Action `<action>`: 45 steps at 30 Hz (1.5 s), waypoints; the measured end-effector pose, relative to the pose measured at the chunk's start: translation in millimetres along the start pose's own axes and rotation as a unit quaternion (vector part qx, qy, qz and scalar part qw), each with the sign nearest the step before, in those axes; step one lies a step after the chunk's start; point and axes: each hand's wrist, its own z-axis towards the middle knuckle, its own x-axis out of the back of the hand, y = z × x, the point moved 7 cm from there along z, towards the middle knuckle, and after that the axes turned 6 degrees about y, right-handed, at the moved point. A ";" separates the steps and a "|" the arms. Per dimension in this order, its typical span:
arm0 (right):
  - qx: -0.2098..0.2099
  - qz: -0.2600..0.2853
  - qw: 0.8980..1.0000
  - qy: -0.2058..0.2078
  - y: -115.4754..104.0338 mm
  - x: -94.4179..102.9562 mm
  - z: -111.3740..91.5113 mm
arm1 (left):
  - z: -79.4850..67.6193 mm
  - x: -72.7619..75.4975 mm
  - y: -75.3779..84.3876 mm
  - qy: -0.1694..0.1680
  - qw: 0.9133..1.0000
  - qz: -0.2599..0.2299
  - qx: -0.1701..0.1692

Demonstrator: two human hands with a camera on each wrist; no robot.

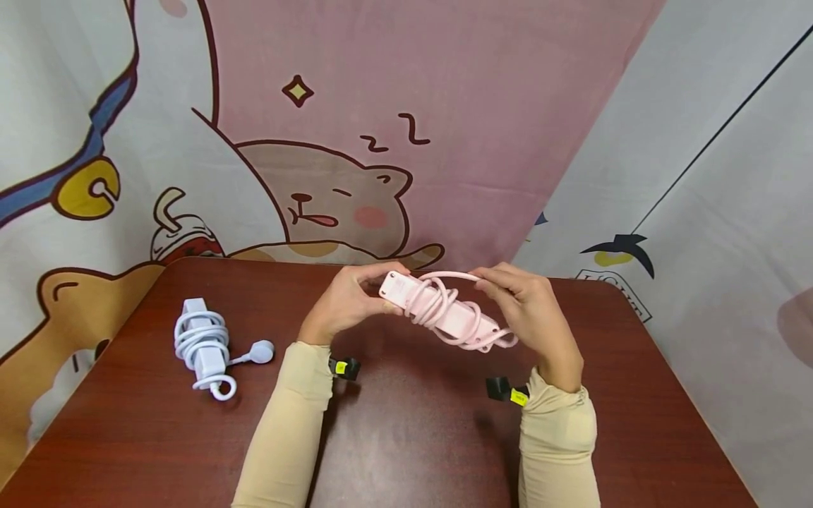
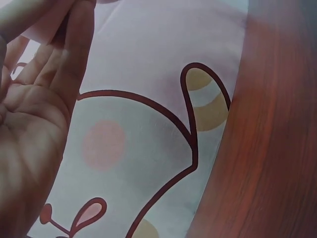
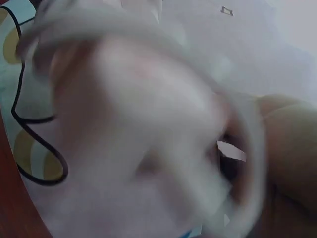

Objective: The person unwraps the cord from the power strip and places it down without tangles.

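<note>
At the far left of the table (image 1: 419, 437) lay a white power strip (image 1: 209, 361), wound in its own cord, its plug (image 1: 262, 351) just beside it. Further right, the left hand (image 1: 346, 300) pinched the bare end of a pink power strip (image 1: 454, 322) between thumb and fingers. That strip hung tilted above the table, between the two hands. Its body looked stiff, smooth and probably fairly light, so the bare end seemed a sound hold; the pink cord (image 1: 451, 274) around it looked bendy and likely to slip loose if tugged. The right hand (image 1: 530, 307) pinched a raised loop of that cord.

Only the head view showed the white strip and both pinches whole. The left wrist view gave the palm and a sliver of pink at the top edge; the right wrist view showed a blurred cord arching close by, its fingertips impossible to make out.
</note>
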 end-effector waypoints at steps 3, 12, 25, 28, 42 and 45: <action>-0.023 -0.011 1.000 -0.007 8.3 4.2 -3.3 | -1.0 8.4 1.2 0.016 1.000 -0.020 -0.010; -0.065 -0.019 0.997 -0.036 21.3 -2.4 -7.4 | -3.2 29.4 2.2 0.072 0.997 -0.034 -0.020; -0.055 -0.049 0.997 -0.019 19.1 -5.0 -7.9 | -5.0 44.3 -4.2 0.124 0.990 -0.054 -0.049; -0.051 -0.050 0.997 -0.024 18.1 -7.1 -7.5 | -5.4 46.8 -5.9 0.134 0.988 -0.059 -0.053; -0.048 -0.055 0.996 -0.044 13.2 -10.3 -6.2 | -6.9 59.6 -9.8 0.182 0.981 -0.058 -0.045; -0.043 -0.057 0.996 -0.043 11.0 -9.9 -5.7 | -6.9 61.0 -9.8 0.186 0.980 -0.055 -0.046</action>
